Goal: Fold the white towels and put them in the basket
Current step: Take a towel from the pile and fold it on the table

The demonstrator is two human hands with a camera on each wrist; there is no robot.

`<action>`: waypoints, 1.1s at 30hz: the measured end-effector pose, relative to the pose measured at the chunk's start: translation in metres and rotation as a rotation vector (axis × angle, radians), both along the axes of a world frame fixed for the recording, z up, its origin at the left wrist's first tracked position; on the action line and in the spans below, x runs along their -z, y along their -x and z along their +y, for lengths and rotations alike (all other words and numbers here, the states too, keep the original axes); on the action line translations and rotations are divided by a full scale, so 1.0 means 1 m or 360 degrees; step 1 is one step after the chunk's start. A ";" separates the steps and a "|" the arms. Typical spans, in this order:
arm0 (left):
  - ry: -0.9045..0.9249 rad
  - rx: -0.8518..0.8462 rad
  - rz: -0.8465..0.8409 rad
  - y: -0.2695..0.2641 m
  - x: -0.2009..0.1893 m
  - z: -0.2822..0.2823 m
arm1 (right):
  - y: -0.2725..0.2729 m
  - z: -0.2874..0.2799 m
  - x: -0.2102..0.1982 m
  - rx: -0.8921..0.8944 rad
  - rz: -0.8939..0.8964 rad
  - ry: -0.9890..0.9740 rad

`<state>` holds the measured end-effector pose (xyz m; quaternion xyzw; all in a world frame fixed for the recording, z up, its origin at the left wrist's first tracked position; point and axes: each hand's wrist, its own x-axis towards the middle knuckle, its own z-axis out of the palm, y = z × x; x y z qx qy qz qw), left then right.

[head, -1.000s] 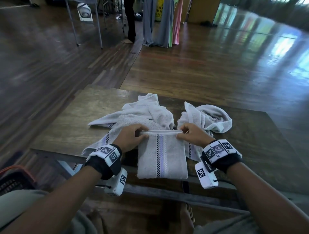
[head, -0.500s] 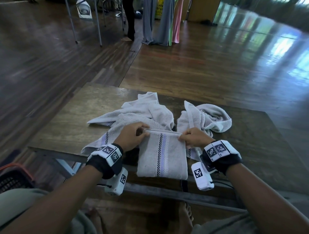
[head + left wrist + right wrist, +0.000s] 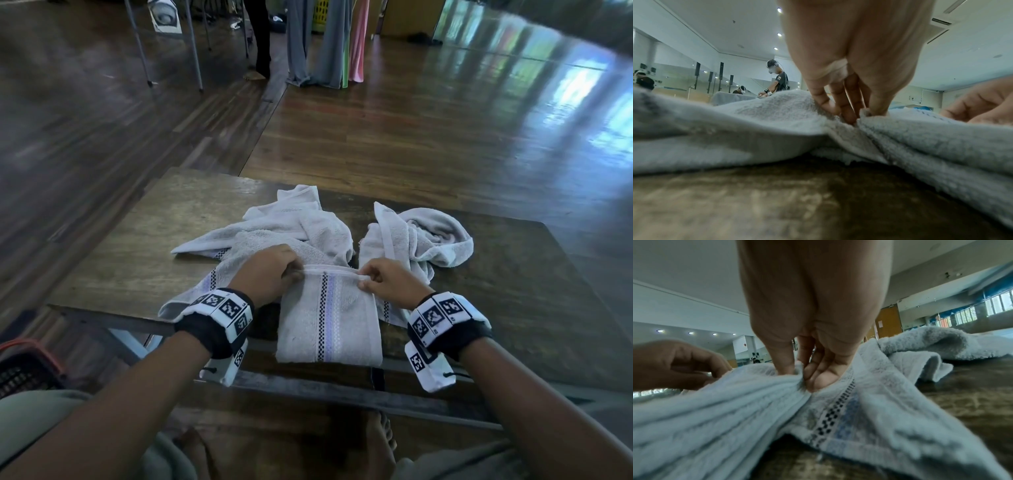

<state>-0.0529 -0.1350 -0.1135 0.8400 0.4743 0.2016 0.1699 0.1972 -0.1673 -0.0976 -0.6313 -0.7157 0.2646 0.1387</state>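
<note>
A folded white towel (image 3: 329,322) with a checkered and lilac stripe lies at the near edge of the wooden table (image 3: 144,253). My left hand (image 3: 274,274) pinches its far left corner; in the left wrist view the fingers (image 3: 846,107) dig into the towel (image 3: 920,142). My right hand (image 3: 380,281) pinches the far right corner, seen in the right wrist view as thumb and fingers (image 3: 818,378) closed on the towel's hem (image 3: 756,402). Unfolded white towels (image 3: 284,233) lie heaped behind and under it. A dark basket with an orange rim (image 3: 24,366) sits on the floor at the lower left.
Another crumpled white towel (image 3: 428,236) lies at the right of the heap. Beyond the table is open wooden floor, with table legs (image 3: 191,44), hanging cloths (image 3: 329,41) and a standing person's legs (image 3: 258,37) far back. My bare feet (image 3: 380,442) are under the table.
Both hands keep their pinch on the folded towel's far edge and have drawn slightly closer together. The towel's far edge has shifted a little nearer to me.
</note>
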 end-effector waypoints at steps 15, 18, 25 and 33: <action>0.0053 -0.0124 -0.0140 -0.005 -0.001 0.004 | -0.002 0.008 0.001 0.0109 0.0163 -0.0142; 0.0006 -0.0131 -0.0113 -0.006 0.005 0.006 | -0.002 0.011 0.009 0.0161 0.0180 -0.0172; -0.0233 -0.0175 -0.0146 -0.003 0.007 -0.003 | 0.009 0.008 0.020 -0.0088 -0.0199 -0.0632; -0.0073 -0.0093 0.0448 -0.037 0.018 -0.069 | 0.036 -0.040 0.030 0.0180 -0.0395 -0.0226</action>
